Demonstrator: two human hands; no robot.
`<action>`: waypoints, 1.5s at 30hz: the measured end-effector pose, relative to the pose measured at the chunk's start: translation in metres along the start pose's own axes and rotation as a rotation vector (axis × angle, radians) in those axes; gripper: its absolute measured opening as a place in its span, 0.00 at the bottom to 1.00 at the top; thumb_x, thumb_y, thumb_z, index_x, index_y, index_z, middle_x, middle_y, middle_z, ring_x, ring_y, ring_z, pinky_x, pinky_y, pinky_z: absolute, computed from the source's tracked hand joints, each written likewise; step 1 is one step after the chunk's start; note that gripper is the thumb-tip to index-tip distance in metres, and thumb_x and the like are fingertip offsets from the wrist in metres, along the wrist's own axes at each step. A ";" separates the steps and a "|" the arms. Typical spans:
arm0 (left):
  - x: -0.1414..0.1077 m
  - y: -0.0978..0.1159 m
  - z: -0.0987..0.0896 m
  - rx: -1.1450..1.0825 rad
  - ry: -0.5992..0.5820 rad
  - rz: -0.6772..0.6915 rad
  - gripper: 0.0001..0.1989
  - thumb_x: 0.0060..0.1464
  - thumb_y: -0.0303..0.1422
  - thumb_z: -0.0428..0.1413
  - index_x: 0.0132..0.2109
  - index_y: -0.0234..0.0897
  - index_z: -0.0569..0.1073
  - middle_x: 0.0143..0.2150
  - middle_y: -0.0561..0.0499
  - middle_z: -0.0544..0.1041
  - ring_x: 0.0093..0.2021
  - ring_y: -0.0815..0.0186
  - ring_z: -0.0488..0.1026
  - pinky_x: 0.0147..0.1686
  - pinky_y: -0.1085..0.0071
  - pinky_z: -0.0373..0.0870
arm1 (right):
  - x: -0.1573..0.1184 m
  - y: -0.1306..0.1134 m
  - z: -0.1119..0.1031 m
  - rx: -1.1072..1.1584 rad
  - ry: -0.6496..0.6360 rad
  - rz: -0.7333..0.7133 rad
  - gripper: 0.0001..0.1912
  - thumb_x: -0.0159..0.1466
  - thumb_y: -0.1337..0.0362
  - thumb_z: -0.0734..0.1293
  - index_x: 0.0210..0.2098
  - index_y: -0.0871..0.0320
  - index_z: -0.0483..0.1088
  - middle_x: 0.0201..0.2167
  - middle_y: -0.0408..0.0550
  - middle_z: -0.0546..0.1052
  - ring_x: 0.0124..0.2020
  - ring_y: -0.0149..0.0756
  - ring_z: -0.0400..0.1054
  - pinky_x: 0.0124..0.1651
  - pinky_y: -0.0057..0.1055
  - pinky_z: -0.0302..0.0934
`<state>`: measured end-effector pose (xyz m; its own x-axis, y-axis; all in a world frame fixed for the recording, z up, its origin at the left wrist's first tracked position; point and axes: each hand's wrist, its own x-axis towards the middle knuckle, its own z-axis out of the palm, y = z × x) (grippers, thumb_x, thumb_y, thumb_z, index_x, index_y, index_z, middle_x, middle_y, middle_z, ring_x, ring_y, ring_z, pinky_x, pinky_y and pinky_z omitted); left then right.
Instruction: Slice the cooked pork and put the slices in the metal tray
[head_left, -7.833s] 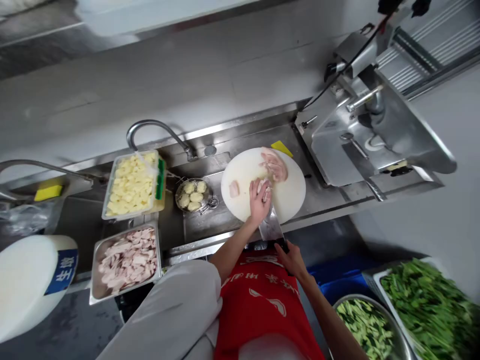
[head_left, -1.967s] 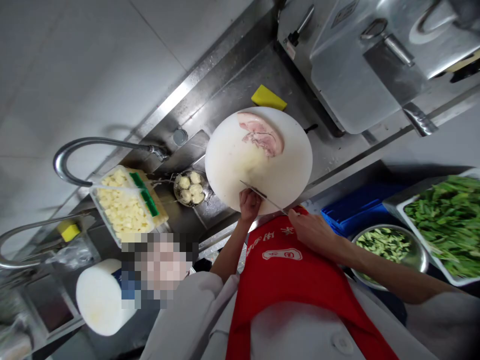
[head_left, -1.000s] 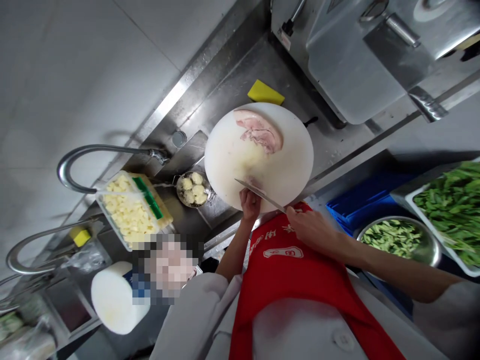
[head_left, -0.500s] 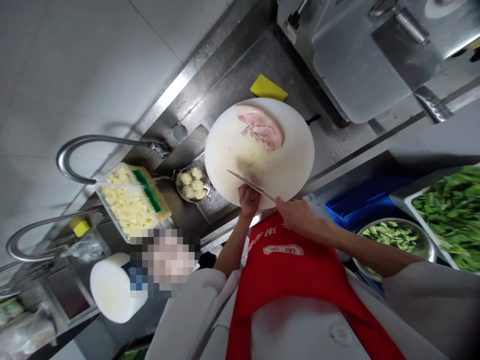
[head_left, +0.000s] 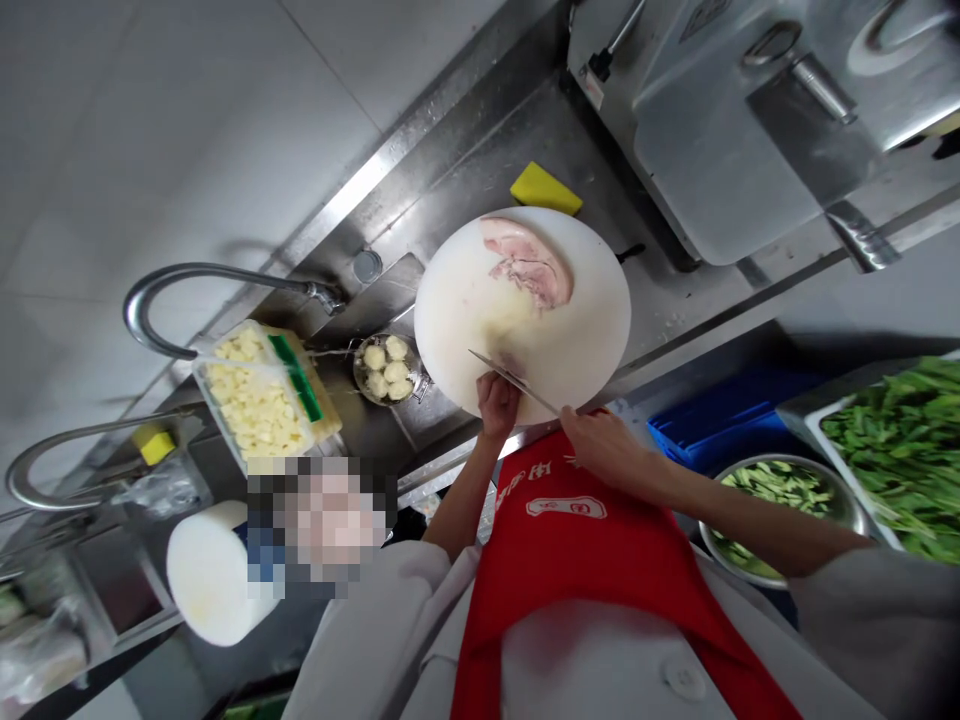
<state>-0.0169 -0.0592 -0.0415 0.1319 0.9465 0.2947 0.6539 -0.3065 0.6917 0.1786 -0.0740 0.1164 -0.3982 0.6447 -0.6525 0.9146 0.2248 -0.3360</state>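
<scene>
The knife [head_left: 513, 379] extends at an angle above the near side of the white board [head_left: 454, 300], blade nearly edge-on. The right hand [head_left: 604, 445] has its grip closed around the handle, which the fist conceals. The left hand [head_left: 498, 403], fingers curled, is just beside the blade; whether its grip contains anything cannot be determined. The slab of meat [head_left: 531, 265] lies toward the board's far side. A pixelated block [head_left: 322, 525] obscures the lower left. The frame cuts off the metal machine [head_left: 712, 170] and the leafy greens [head_left: 904, 450].

Red apron [head_left: 577, 560] — pale grey sleeves [head_left: 874, 615]
</scene>
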 end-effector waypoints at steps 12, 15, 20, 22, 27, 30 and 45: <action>0.000 0.002 -0.001 -0.025 0.015 0.020 0.07 0.62 0.33 0.54 0.43 0.37 0.75 0.44 0.43 0.74 0.49 0.60 0.70 0.49 0.59 0.70 | 0.023 0.002 0.019 0.007 0.032 -0.013 0.15 0.67 0.74 0.54 0.51 0.66 0.64 0.37 0.62 0.79 0.41 0.46 0.77 0.39 0.34 0.66; 0.002 0.002 -0.005 -0.035 0.002 0.009 0.07 0.64 0.33 0.52 0.43 0.37 0.75 0.43 0.43 0.74 0.48 0.60 0.70 0.49 0.59 0.71 | 0.058 -0.011 0.010 0.038 0.072 -0.008 0.19 0.67 0.74 0.54 0.57 0.68 0.60 0.39 0.63 0.79 0.44 0.47 0.76 0.42 0.35 0.66; 0.007 0.000 -0.014 -0.111 -0.021 0.043 0.07 0.64 0.32 0.53 0.45 0.38 0.74 0.43 0.44 0.75 0.47 0.62 0.71 0.47 0.61 0.72 | 0.079 -0.013 0.001 0.050 0.065 0.003 0.20 0.67 0.73 0.54 0.57 0.66 0.61 0.40 0.61 0.79 0.44 0.45 0.76 0.44 0.34 0.65; 0.007 -0.002 -0.015 -0.110 -0.026 0.086 0.07 0.64 0.32 0.53 0.45 0.38 0.74 0.42 0.44 0.75 0.47 0.61 0.71 0.47 0.60 0.73 | 0.073 -0.010 -0.001 0.044 0.066 0.003 0.20 0.67 0.73 0.54 0.57 0.65 0.60 0.39 0.61 0.79 0.43 0.45 0.76 0.43 0.34 0.65; 0.002 -0.007 -0.011 -0.080 -0.049 0.078 0.08 0.64 0.33 0.52 0.45 0.38 0.74 0.43 0.44 0.74 0.48 0.61 0.71 0.49 0.59 0.72 | 0.035 -0.008 -0.007 -0.049 0.078 0.002 0.16 0.69 0.71 0.54 0.55 0.65 0.61 0.36 0.61 0.79 0.41 0.47 0.77 0.40 0.34 0.65; -0.001 -0.010 -0.009 -0.065 -0.073 0.059 0.09 0.64 0.34 0.52 0.47 0.39 0.74 0.43 0.43 0.74 0.50 0.60 0.70 0.51 0.58 0.71 | 0.008 -0.011 -0.007 -0.098 0.040 0.013 0.15 0.68 0.73 0.54 0.53 0.64 0.61 0.34 0.59 0.79 0.39 0.46 0.78 0.37 0.33 0.66; 0.021 -0.007 -0.042 0.008 0.124 -0.300 0.07 0.63 0.32 0.49 0.41 0.36 0.70 0.39 0.45 0.71 0.42 0.62 0.69 0.44 0.62 0.70 | 0.008 0.038 -0.022 0.268 0.298 0.150 0.18 0.72 0.57 0.51 0.46 0.61 0.66 0.32 0.56 0.78 0.34 0.43 0.73 0.34 0.30 0.54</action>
<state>-0.0496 -0.0414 -0.0123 -0.1594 0.9746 0.1572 0.6557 -0.0145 0.7548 0.2122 -0.0443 0.1134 -0.1881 0.8477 -0.4959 0.8947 -0.0604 -0.4426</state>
